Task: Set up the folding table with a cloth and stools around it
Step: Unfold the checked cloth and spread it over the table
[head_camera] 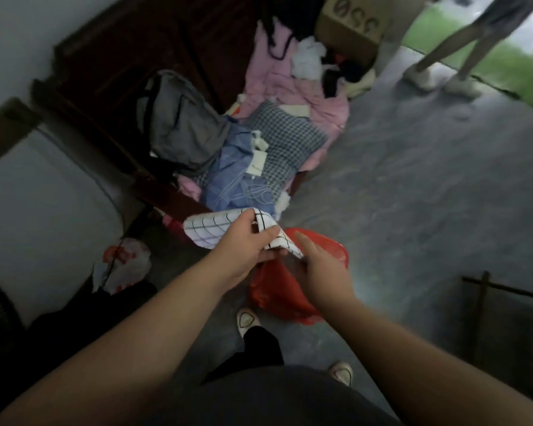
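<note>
A folded white cloth with a dark grid pattern (208,229) is held in front of me, above the floor. My left hand (243,244) grips it, thumb on top and fingers curled underneath. My right hand (317,265) sits just right of the cloth's lower corner with its index finger stretched out; whether it touches the cloth is unclear. Neither a folding table nor stools can be seen plainly.
A dark wooden bench (111,87) holds a grey backpack (179,124), blue and pink fabrics and a cardboard box (351,29). A red plastic bag (277,290) lies on the concrete floor. A person's legs (450,53) stand at the doorway. A wooden frame (490,296) is at the right.
</note>
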Demonstrator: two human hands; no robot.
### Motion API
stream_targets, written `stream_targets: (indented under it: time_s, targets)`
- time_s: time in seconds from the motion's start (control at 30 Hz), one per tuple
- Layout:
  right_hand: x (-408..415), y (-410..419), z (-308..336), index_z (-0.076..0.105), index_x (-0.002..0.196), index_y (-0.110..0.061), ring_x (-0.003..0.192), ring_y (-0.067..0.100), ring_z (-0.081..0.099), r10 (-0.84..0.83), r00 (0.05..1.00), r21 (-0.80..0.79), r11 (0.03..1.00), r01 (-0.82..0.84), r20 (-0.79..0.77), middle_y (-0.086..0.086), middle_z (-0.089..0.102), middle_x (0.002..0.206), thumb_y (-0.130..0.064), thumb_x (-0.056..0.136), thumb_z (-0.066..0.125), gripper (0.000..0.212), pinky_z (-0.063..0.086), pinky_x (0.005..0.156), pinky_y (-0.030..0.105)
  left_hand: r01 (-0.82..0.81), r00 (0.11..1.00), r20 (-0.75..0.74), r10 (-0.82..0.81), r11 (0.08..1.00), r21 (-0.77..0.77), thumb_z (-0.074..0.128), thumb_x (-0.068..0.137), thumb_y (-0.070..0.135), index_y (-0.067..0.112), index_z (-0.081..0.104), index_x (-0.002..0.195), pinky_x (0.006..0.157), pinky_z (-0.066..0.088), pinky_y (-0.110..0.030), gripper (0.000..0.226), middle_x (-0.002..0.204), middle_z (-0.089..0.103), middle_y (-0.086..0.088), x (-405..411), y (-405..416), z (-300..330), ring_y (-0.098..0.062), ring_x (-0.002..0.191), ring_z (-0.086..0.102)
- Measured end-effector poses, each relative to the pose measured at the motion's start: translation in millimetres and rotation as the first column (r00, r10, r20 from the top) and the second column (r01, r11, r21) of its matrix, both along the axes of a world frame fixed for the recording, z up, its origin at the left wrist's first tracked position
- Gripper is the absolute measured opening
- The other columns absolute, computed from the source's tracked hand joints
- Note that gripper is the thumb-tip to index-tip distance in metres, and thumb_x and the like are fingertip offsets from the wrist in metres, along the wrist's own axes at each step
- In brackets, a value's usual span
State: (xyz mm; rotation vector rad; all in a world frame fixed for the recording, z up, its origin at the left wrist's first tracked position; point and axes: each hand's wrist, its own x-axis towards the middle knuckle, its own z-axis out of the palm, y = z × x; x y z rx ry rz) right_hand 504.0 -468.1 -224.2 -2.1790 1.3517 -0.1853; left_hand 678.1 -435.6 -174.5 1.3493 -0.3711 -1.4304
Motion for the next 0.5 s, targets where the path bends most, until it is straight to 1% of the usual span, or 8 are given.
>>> stream_targets:
  time_s: [0.07, 0.1, 0.17, 0.27, 0.37, 0.43, 0.5]
  targets:
    - [-44.3, 3.5, 5.0, 0.039, 0.144, -0.041, 0.110, 0.026, 0.065, -0.066, 0.996, 0.010, 0.998, 0.067, -0.054, -0.006, 0.065, 0.130, -0.055, 0.092, 0.038, 0.054, 0.051, 0.082, 0.037, 0.066, 0.998, 0.025, -0.065, 0.998, -0.020, 0.058, 0.096, -0.003, 0.003, 0.051, 0.100, 0.069, 0.060, -0.037, 0.010, 0.097, 0.061, -0.016, -36.0, -10.3, 13.7, -0.028, 0.090, 0.068]
    - [-68.4, 7.5, 6.4, 0.038, 0.145, -0.043, 0.108, 0.027, 0.066, -0.100, 0.992, 0.015, 0.995, 0.101, -0.074, -0.005, 0.067, 0.127, -0.052, 0.087, 0.036, 0.058, 0.052, 0.080, 0.037, 0.101, 0.995, 0.030, -0.100, 0.994, -0.029, 0.058, 0.096, -0.003, 0.003, 0.050, 0.099, 0.069, 0.060, -0.037, 0.010, 0.098, 0.060, -0.017, -56.0, -13.3, 18.8, -0.029, 0.090, 0.068]
    - [-117.9, 16.0, 6.5, 0.036, 0.142, -0.048, 0.100, 0.029, 0.068, -0.184, 0.978, 0.028, 0.982, 0.187, -0.096, -0.005, 0.070, 0.117, -0.043, 0.081, 0.040, 0.061, 0.054, 0.076, 0.037, 0.174, 0.985, 0.026, -0.173, 0.984, -0.047, 0.059, 0.096, -0.002, 0.002, 0.050, 0.101, 0.068, 0.060, -0.037, 0.011, 0.101, 0.059, -0.018, -97.6, -18.9, 26.5, -0.029, 0.091, 0.068]
    - [-192.5, 32.5, 1.4, 0.037, 0.134, -0.055, 0.093, 0.025, 0.069, -0.315, 0.943, 0.058, 0.945, 0.322, -0.106, -0.008, 0.072, 0.105, -0.040, 0.086, 0.046, 0.051, 0.055, 0.073, 0.037, 0.289, 0.957, 0.016, -0.289, 0.955, -0.069, 0.060, 0.095, -0.001, 0.002, 0.049, 0.102, 0.068, 0.059, -0.037, 0.013, 0.101, 0.058, -0.019, -168.2, -20.4, 35.9, -0.030, 0.091, 0.067]
    - [-272.1, 58.3, -4.4, 0.040, 0.128, -0.057, 0.084, 0.019, 0.068, -0.429, 0.900, 0.010, 0.902, 0.431, -0.074, -0.011, 0.072, 0.096, -0.042, 0.089, 0.045, 0.042, 0.054, 0.066, 0.036, 0.373, 0.928, 0.021, -0.373, 0.924, -0.082, 0.060, 0.095, -0.001, 0.003, 0.050, 0.099, 0.067, 0.059, -0.037, 0.012, 0.093, 0.060, -0.013, -251.0, -15.1, 40.7, -0.024, 0.082, 0.068]
    - [-327.9, 78.5, -4.8, 0.044, 0.127, -0.054, 0.084, 0.019, 0.067, -0.493, 0.867, -0.021, 0.870, 0.493, -0.067, -0.011, 0.072, 0.096, -0.041, 0.091, 0.046, 0.039, 0.052, 0.064, 0.034, 0.413, 0.911, 0.021, -0.413, 0.906, -0.089, 0.060, 0.095, -0.001, 0.003, 0.050, 0.098, 0.065, 0.059, -0.036, 0.011, 0.085, 0.062, -0.009, -309.9, -10.7, 42.6, -0.019, 0.075, 0.069]
    - [-384.7, 101.8, -3.6, 0.051, 0.123, -0.049, 0.084, 0.020, 0.067, -0.549, 0.835, -0.036, 0.836, 0.548, -0.045, -0.010, 0.072, 0.095, -0.038, 0.092, 0.047, 0.033, 0.049, 0.063, 0.032, 0.457, 0.889, 0.025, -0.457, 0.885, -0.091, 0.060, 0.095, -0.002, 0.003, 0.050, 0.098, 0.063, 0.059, -0.034, 0.011, 0.081, 0.062, -0.008, -369.5, -5.2, 45.5, -0.017, 0.070, 0.069]
